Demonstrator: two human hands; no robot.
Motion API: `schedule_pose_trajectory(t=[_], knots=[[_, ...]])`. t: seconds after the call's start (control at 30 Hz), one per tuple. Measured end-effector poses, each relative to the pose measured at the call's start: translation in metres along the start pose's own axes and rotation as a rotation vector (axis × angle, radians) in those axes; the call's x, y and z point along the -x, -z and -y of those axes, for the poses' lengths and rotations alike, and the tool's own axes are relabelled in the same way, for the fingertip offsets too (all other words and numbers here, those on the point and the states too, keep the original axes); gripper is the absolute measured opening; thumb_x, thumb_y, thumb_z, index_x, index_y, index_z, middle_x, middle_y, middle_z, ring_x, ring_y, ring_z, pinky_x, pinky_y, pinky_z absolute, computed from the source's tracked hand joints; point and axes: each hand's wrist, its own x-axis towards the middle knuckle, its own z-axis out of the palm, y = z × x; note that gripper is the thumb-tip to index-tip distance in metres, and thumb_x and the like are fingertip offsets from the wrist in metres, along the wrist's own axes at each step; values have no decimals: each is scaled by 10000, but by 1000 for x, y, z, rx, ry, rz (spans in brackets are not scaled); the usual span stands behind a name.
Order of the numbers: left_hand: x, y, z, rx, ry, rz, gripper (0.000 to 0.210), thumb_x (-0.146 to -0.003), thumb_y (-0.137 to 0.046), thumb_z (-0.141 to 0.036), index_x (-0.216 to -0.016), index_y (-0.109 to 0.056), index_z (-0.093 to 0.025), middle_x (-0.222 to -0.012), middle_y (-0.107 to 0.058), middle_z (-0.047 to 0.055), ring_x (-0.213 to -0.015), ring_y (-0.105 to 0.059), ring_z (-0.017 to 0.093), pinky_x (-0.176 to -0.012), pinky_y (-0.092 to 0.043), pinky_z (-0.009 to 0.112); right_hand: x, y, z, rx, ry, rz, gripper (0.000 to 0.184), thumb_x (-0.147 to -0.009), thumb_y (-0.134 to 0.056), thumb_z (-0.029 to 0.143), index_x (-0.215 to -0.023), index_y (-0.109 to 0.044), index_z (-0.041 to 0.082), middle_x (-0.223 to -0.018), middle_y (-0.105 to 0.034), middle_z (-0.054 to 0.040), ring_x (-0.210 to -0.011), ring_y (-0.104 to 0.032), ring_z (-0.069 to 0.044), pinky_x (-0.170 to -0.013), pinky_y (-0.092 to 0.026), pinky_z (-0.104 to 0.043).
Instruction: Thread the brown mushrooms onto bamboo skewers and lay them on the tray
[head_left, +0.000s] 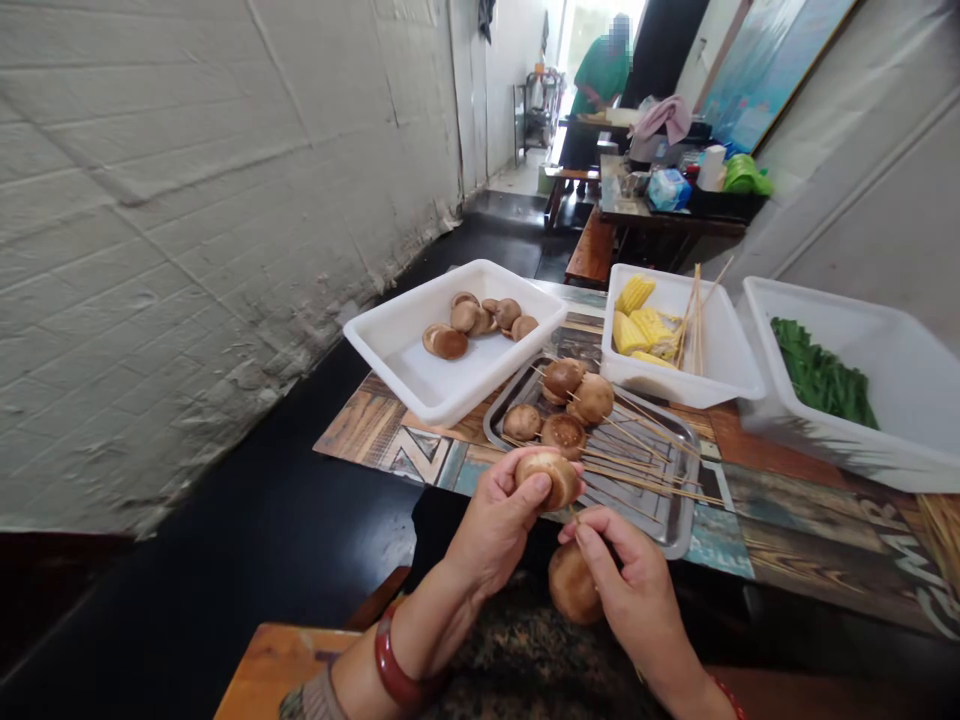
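Note:
My left hand [499,520] is closed around a brown mushroom [546,480], thumb across its cap. Close beside it, my right hand [626,565] pinches a thin bamboo skewer [573,513] just below that mushroom. A second mushroom [574,585] hangs under my right fingers; whether it is on the skewer or in the palm I cannot tell. Just beyond both hands lies a metal tray [682,520] with several skewered mushrooms [592,400], their sticks pointing right. Farther back on the left, a white tub [397,370] holds loose mushrooms [465,318].
A white tub [679,390] has corn pieces [645,330] and upright skewers [696,320]. At the right, another tub [915,440] contains green vegetables [821,370]. More skewers [941,535] lie at the table's right edge. A person in green [604,70] stands in the background.

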Motion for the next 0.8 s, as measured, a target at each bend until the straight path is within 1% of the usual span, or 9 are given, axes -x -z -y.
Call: schedule_pose_trajectory(t=[0.1,0.27,0.43,0.63,0.8], knots=[[1,1,1,10,3,5,363,-746,-806,-332,-1027,-676,-142,-969,-756,118,-851,-714,226,-819,-522,320,0,-1,0,-1,0,3,275,-960,-509,341,-762,-650,212,-718,-696,-14,-698,-662,-178,-682,-500,-258],[4,2,4,39,29,2,338,-741,-807,-312,-998,-671,-139,-930,-750,115,-791,-703,209,-719,-520,284,-2,-3,0,7,1,10,284,-956,-521,362,-756,-657,214,-733,-720,-24,-723,-683,-194,-686,-515,-267],[6,3,5,32,17,11,345,-746,-800,-326,-1006,-669,-140,-922,-744,111,-821,-702,212,-744,-512,287,-6,-2,2,17,20,25,285,-952,-526,365,-751,-658,214,-742,-734,-36,-740,-701,-209,-680,-527,-273],[10,2,-4,11,-3,80,402,-725,-806,-397,-1013,-671,-151,-889,-749,113,-811,-711,250,-694,-506,306,-2,1,2,92,123,64,245,-960,-522,299,-786,-676,221,-783,-737,-25,-752,-706,-186,-703,-537,-253],[16,-2,-7,28,2,97,310,-759,-784,-376,-963,-681,-166,-848,-752,94,-793,-711,231,-657,-487,276,7,1,-4,137,196,50,206,-957,-527,260,-820,-676,223,-802,-744,-28,-771,-711,-187,-733,-554,-258]])
